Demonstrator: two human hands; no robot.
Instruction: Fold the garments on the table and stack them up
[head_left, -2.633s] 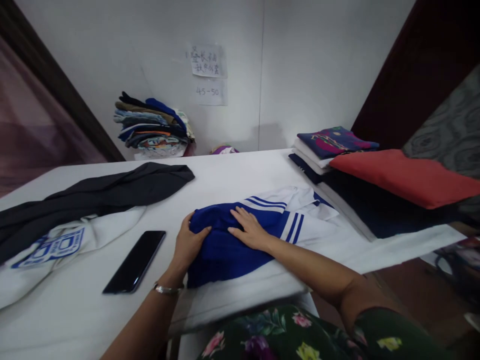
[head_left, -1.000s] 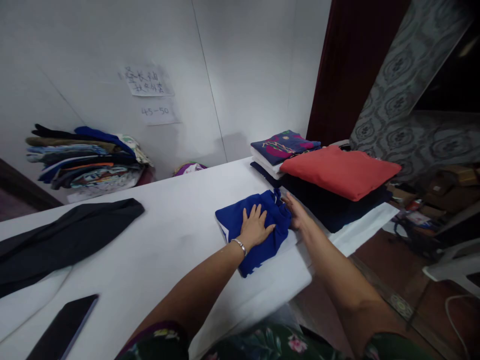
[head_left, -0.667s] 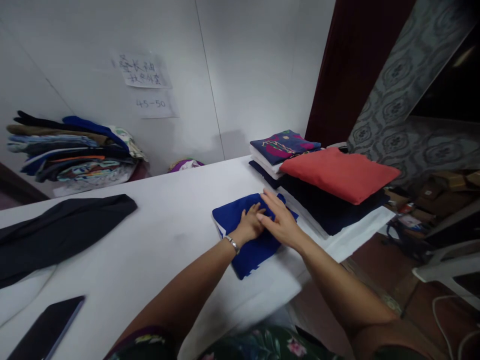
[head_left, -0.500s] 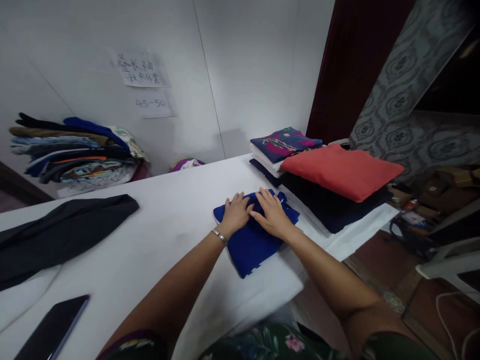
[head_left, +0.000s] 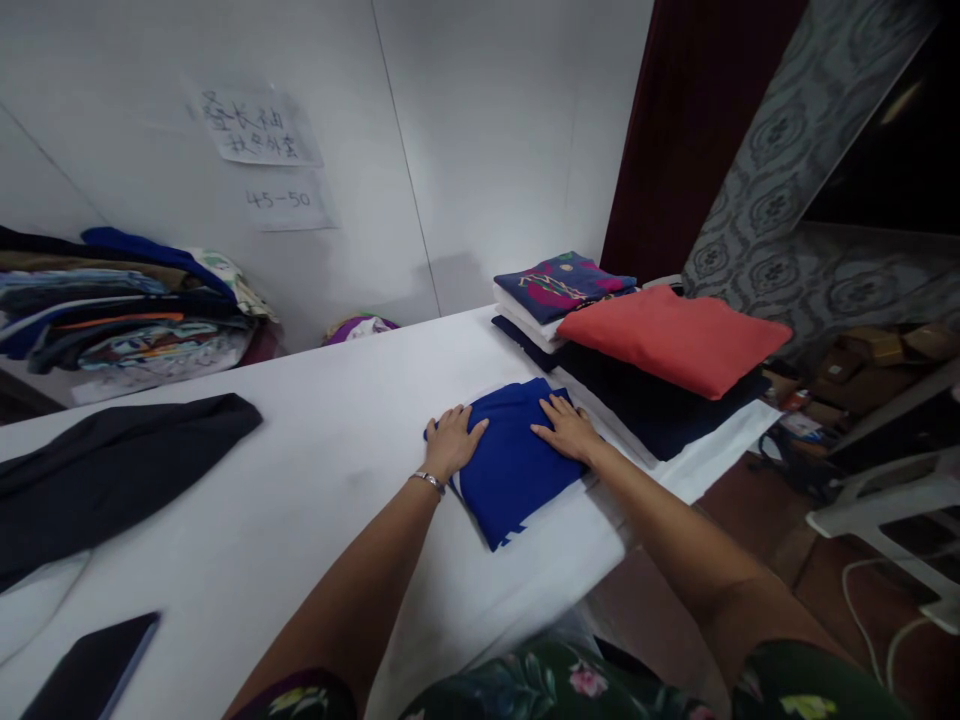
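A folded blue garment [head_left: 514,465] lies on the white table [head_left: 337,450] in front of me. My left hand [head_left: 451,440], with a metal bracelet at the wrist, rests on its left edge, fingers stretched out. On its right edge my right hand [head_left: 566,428] lies flat, fingers spread. Nothing is gripped in either hand. Bits of white show along the garment's lower edge and under its left side.
Folded clothes are stacked at the back right, a coral garment [head_left: 675,335] and a patterned one [head_left: 562,282] on top. A dark garment [head_left: 120,470] and a phone-like dark slab [head_left: 94,665] lie at left. Another clothes pile [head_left: 150,310] stands behind. A white stool [head_left: 892,510] is at right.
My hands have moved apart, from close together on the upper part of the blue garment to its left and right edges. The garment's top now lies more exposed. The view has shifted slightly right.
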